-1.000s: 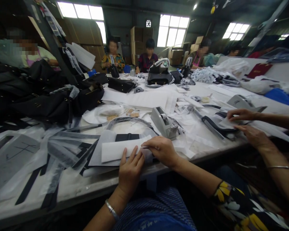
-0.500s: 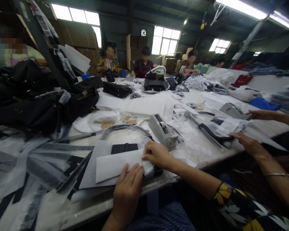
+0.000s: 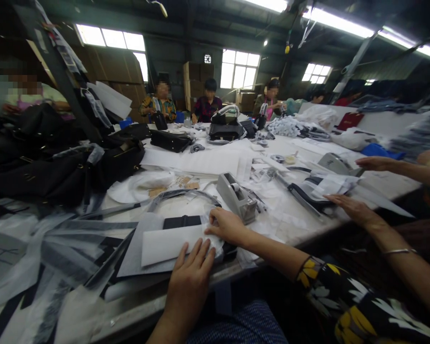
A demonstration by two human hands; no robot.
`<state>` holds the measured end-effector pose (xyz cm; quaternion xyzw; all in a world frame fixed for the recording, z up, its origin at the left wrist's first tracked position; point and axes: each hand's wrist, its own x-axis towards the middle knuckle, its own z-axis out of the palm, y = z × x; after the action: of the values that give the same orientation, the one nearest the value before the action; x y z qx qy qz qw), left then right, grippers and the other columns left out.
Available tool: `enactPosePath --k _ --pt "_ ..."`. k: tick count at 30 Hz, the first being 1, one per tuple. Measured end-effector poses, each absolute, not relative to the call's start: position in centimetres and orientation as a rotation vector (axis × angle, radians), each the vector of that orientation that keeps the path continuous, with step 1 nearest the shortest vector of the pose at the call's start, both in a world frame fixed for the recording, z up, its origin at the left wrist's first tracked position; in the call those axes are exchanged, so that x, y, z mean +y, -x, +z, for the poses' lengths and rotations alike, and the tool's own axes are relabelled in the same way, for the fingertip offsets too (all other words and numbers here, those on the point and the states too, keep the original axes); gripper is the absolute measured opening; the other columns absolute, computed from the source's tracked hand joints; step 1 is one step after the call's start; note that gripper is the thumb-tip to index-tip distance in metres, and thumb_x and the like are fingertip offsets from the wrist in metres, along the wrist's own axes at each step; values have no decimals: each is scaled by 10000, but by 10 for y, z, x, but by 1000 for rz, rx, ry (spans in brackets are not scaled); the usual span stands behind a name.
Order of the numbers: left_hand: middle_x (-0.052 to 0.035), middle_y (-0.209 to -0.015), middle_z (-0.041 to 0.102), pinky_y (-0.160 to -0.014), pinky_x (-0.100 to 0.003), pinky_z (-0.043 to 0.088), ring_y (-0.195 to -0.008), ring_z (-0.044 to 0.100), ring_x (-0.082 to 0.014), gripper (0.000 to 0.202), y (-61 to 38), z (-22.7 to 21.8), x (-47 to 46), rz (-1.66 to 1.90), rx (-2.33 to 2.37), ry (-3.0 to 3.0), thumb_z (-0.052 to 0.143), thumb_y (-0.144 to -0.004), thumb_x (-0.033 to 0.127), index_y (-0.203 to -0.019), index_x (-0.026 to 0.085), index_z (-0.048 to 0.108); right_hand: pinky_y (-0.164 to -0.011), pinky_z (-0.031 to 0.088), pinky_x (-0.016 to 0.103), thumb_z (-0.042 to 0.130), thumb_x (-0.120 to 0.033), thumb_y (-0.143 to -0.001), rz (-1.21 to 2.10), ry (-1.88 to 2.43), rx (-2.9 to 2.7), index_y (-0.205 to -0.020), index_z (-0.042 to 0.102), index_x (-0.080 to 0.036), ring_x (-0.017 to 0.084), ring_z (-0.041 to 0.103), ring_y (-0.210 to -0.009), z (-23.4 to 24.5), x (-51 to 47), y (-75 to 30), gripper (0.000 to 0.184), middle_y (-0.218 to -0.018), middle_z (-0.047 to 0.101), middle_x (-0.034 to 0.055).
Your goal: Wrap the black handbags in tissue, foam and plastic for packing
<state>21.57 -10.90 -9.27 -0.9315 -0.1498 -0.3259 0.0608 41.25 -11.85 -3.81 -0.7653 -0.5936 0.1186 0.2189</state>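
My left hand (image 3: pixel 188 279) lies flat, fingers stretched out, on the near right end of a white paper sheet (image 3: pixel 161 246). The sheet is folded over a black strap piece (image 3: pixel 181 221), which rests on a grey card at the table's near edge. My right hand (image 3: pixel 227 227) comes in from the right in a flowered sleeve. Its fingers are bent and pressed together on the paper's right end, where clear film bunches up. A grey tape dispenser (image 3: pixel 236 196) stands just behind my right hand.
Black handbags (image 3: pixel 57 167) are piled at the left, with grey film strips and black straps (image 3: pixel 75 248) in front. A co-worker's two hands (image 3: pixel 351 210) at the right rest on another wrapped strap. Several people sit at the table's far end (image 3: pixel 208 102). Paper sheets (image 3: pixel 208 162) cover the middle.
The view has tilted upward, so the table sits lower. My hands stay on the paper, the left a little nearer the right. The co-worker's far hand has drawn off to the right.
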Motion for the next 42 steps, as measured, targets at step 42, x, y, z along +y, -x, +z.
enactPosePath --k 42 --pt "-20 -1358 617 -1200 -453 159 -1246 578 -228 479 -215 -94 -104 -967 -359 2725 448 -829 58 -1259 195 608 -695 612 228 755 -412 -842 1025 1631 -604 -924 731 -89 166 719 -801 23 -212 -512 333 -978 740 142"
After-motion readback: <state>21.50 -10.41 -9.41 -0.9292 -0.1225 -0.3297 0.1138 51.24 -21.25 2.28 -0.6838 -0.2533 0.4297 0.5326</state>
